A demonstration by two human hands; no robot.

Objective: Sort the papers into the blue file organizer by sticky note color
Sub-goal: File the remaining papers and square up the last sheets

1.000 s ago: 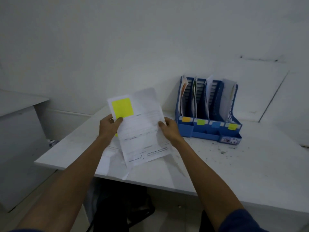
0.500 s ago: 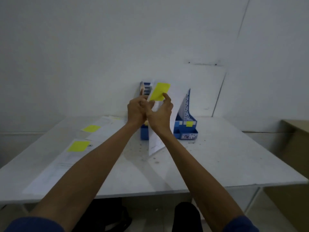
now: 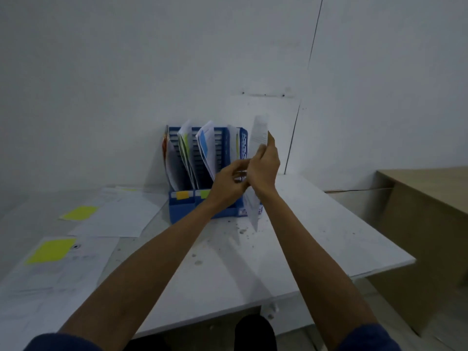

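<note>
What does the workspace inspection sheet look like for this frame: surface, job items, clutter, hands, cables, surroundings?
Surface: white table, speckled with dark crumbs in front of the organizer.
Job's things: blue file organizer at the back edge, papers standing in its slots, coloured tabs on its front; held paper upright at its right end; two papers with yellow sticky notes, near and far, flat on the left.
Clutter: nothing seen beyond the crumbs.
Hands: right hand grips the held paper; left hand is at its lower edge, grip unclear.
Cables: nothing seen.
Surroundings: white wall; wooden cabinet on the right.
</note>
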